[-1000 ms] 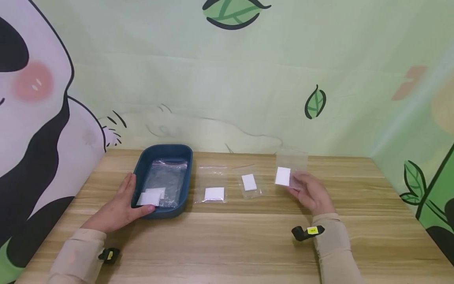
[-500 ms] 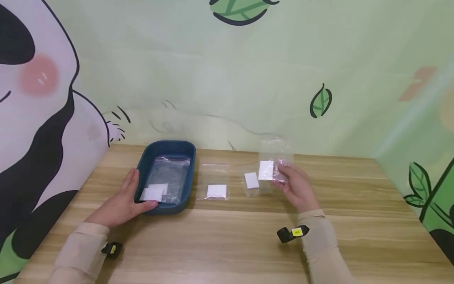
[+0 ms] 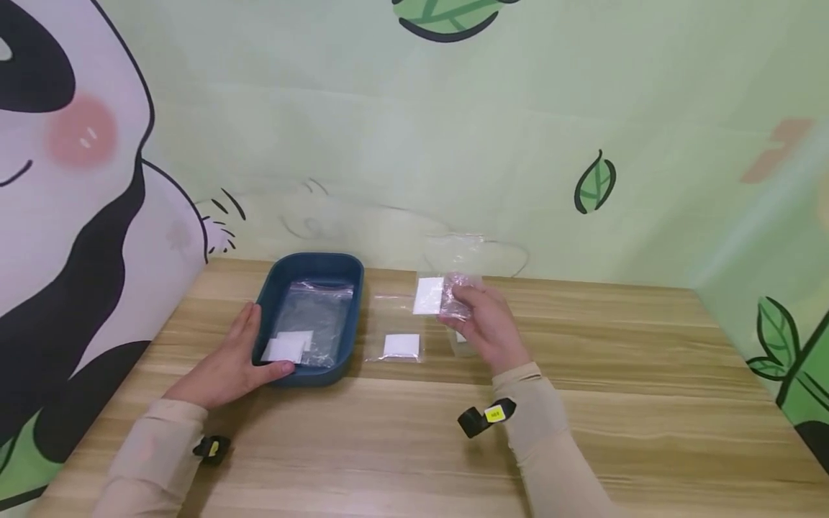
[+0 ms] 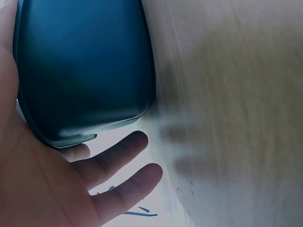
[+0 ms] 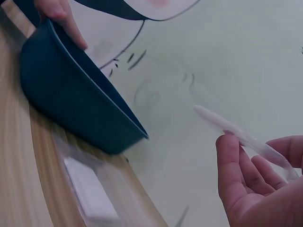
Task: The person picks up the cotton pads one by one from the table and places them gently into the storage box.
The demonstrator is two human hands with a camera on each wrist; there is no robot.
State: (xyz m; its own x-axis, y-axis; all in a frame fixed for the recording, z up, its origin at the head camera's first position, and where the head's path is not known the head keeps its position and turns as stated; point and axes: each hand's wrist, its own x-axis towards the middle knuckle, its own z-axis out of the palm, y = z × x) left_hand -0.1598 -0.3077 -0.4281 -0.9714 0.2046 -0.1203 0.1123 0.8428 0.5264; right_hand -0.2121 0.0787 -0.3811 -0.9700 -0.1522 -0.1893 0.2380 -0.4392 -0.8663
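Carrying hand: right hand, its thumb and fingers pinching the lifted packet, a clear bag with a white insert, held up off the counter; the right wrist view shows it nearly edge-on.
Latest change: the lifted packet has come leftward along the row, and the right hand with it; together they now partly cover the second counter packet.
Meaning for the work: a judgement only, the lifted packet is nearer the blue tray yet outside it, so its placing is not yet done.
Steadying hand: left hand, fingers extended and spread along the tray's left side, thumb at the near rim; in the left wrist view, two fingers stand clear of the wall.
Tray contents: clear bagging with two overlapping white inserts at the near end; the exact number of bags cannot be told.
Row on the counter: first counter packet flat just right of the tray; second counter packet beyond it, mostly hidden.
Against the earliest frame: the lifted packet was then right of the second counter packet, which lay in plain sight; tray, left hand and first counter packet keep the same arrangement, though the head view has shifted slightly.
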